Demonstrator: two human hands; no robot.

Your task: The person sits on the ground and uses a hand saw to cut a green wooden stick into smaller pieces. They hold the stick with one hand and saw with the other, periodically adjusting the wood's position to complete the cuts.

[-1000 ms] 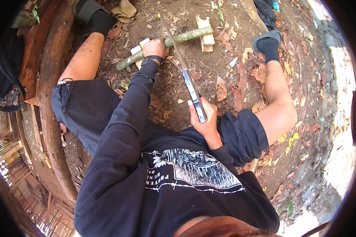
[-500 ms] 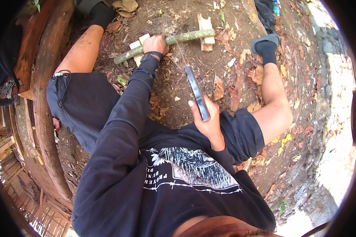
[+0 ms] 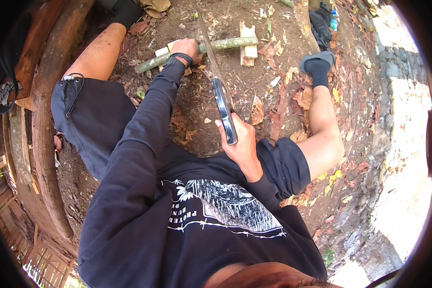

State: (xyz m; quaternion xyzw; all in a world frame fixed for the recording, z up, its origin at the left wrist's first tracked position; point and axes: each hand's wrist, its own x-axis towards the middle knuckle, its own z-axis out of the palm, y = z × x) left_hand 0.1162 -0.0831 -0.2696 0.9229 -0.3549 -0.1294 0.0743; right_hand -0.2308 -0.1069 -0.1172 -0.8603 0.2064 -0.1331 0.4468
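A green-barked branch (image 3: 230,43) lies crosswise over pale wood blocks on the ground. My left hand (image 3: 186,51) is closed around it, left of its middle, pressing it near the left blocks (image 3: 162,52). The right block (image 3: 247,45) sits under the branch's right end. In my right hand (image 3: 242,144) is the black handle of a hand saw (image 3: 224,113), fingers wrapped round it. Its long thin blade crosses the branch just right of my left hand, the tip reaching past it. Whether the teeth have cut into the bark cannot be made out.
Dry leaves (image 3: 257,110) and wood chips litter the dirt between my legs. A long log (image 3: 45,144) runs along the left. At the far right stand a dark cloth bundle (image 3: 320,29) and a clear bottle (image 3: 334,20). A stone edge (image 3: 393,91) borders the right.
The saw has moved forward and turned, so more of its blade shows, extending beyond the branch. My left hand stays on the branch. The whole view has shifted slightly.
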